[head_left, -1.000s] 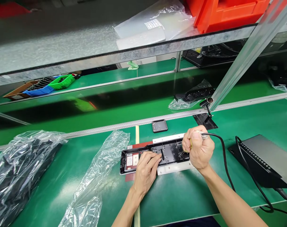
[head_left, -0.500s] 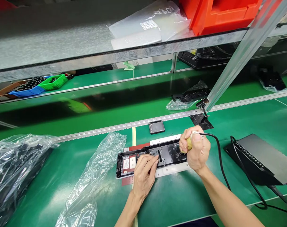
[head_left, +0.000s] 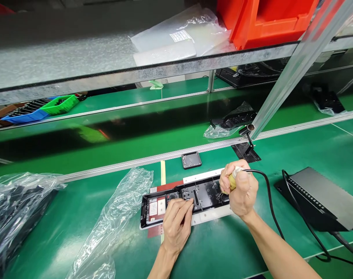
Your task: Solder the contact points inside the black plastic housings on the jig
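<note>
A long black plastic housing (head_left: 204, 193) lies open side up on the bench, screw posts and a slot showing inside. Under it are white metal strips (head_left: 214, 212) and a reddish-brown board (head_left: 155, 231). My left hand (head_left: 176, 223) grips the housing's near edge around its middle, fingers bent together. Wrapped around a yellow corded electric screwdriver (head_left: 232, 181), my right hand (head_left: 243, 190) holds it upright over the housing's right end. The driver's tip is hidden by my hand. Behind the housing sits a small black tray (head_left: 191, 159) with tiny screws.
A black cable (head_left: 269, 193) runs from the driver toward a dark grey box (head_left: 318, 197) on the right. Crumpled clear plastic (head_left: 121, 209) and bagged black parts (head_left: 19, 217) lie left. Overhead is a metal shelf (head_left: 92, 75) with a red bin (head_left: 275, 25).
The camera view has shifted slightly, so the bench scene sits a little lower and further left. Both hands keep their grips, with little visible movement against the housing.
</note>
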`<state>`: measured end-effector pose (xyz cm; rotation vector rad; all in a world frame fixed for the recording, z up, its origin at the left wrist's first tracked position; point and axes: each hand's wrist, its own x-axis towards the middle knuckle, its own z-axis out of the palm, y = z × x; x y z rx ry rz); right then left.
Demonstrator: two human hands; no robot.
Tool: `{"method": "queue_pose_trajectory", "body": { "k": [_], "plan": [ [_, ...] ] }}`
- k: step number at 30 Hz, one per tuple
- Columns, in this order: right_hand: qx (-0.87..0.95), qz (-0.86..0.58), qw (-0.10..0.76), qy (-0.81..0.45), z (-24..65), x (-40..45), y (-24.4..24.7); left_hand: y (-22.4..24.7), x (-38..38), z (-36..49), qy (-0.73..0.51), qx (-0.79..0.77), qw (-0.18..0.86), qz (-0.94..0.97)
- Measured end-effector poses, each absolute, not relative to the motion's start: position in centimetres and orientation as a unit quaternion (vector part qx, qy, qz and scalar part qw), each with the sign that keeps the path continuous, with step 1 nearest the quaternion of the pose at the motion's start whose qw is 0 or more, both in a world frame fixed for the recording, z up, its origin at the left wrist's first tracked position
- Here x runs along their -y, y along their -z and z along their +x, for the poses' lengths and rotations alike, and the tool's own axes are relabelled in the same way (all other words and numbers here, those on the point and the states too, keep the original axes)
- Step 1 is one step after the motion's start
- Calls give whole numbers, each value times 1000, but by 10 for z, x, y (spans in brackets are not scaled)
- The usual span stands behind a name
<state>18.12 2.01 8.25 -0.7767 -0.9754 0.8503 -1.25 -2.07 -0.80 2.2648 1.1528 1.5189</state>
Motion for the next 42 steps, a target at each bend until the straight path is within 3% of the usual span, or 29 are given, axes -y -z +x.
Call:
{"method": "queue_pose_trajectory", "body": {
  "k": [26, 42],
  "plan": [
    [523, -392, 691, -310, 189, -20, -92, 12, 23, -12, -542, -378, 45, 749],
    [547, -374, 642, -385, 194, -15, -106, -10, 22, -8, -552, -365, 64, 747]
  ]
}}
